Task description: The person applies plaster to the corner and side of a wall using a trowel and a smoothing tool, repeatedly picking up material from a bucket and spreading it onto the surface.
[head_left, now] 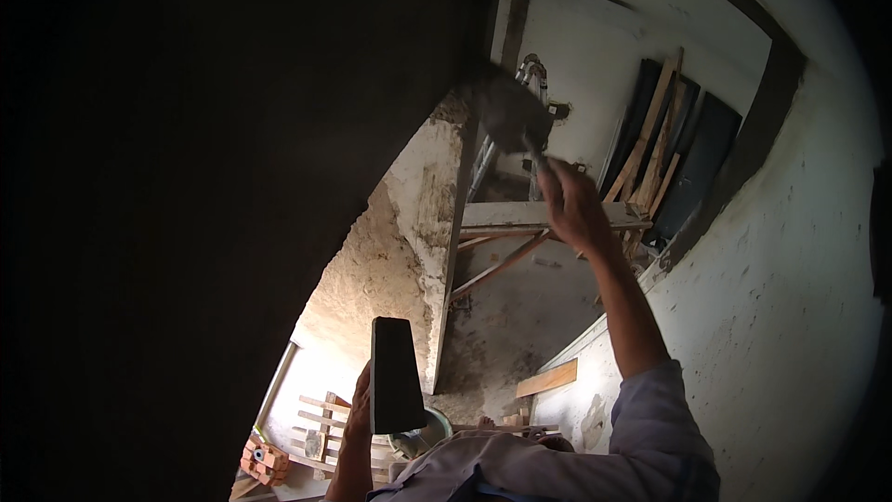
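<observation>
My right hand (571, 204) is raised and closed round the handle of a trowel (511, 116). Its broad, blurred blade is at the edge of the dark surface that fills the left side; whether it touches cannot be told. Lower down, my left hand (359, 400) holds up a dark, flat, rectangular board (395, 376), like a plasterer's float or hawk. Most of that hand's fingers are hidden behind the board.
A plank trestle (506, 216) stands beyond the rough wall end (418, 195). Farther back are a ladder (534, 74) and leaning timber (655, 130). Below lie a bucket (437, 425), red bricks (267, 460), a wooden pallet (321, 423) and a loose board (546, 378). A white wall (762, 288) rises at right.
</observation>
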Demonstrator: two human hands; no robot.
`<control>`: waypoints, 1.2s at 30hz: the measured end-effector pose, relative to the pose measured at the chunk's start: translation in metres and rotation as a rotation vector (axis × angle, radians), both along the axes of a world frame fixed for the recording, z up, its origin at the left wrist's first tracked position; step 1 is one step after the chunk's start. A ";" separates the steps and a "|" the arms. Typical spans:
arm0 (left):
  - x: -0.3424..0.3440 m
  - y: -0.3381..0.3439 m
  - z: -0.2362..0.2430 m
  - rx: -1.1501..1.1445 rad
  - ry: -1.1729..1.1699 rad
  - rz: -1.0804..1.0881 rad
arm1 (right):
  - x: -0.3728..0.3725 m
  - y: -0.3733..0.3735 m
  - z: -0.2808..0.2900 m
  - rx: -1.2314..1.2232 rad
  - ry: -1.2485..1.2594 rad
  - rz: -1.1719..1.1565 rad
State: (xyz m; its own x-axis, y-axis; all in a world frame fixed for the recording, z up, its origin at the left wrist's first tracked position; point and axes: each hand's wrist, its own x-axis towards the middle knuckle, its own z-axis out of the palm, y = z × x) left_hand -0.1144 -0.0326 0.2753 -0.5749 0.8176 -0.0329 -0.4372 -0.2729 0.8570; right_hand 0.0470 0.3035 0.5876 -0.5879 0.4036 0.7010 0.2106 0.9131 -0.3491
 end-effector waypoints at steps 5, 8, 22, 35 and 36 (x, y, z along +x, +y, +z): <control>-0.005 -0.013 0.002 -0.086 0.000 -0.051 | 0.026 -0.006 -0.040 0.032 0.004 -0.066; -0.004 -0.010 0.005 -0.132 0.122 -0.098 | 0.011 -0.012 0.009 0.092 0.099 0.007; 0.036 0.043 -0.032 -0.079 0.237 -0.326 | 0.170 -0.024 -0.143 -0.593 -0.125 -0.202; 0.103 0.087 -0.108 -0.633 0.885 -1.013 | 0.489 -0.204 -0.545 -1.421 -0.825 -1.285; 0.112 0.083 -0.116 -0.673 0.911 -1.046 | 0.496 -0.213 -0.573 -1.426 -0.858 -1.280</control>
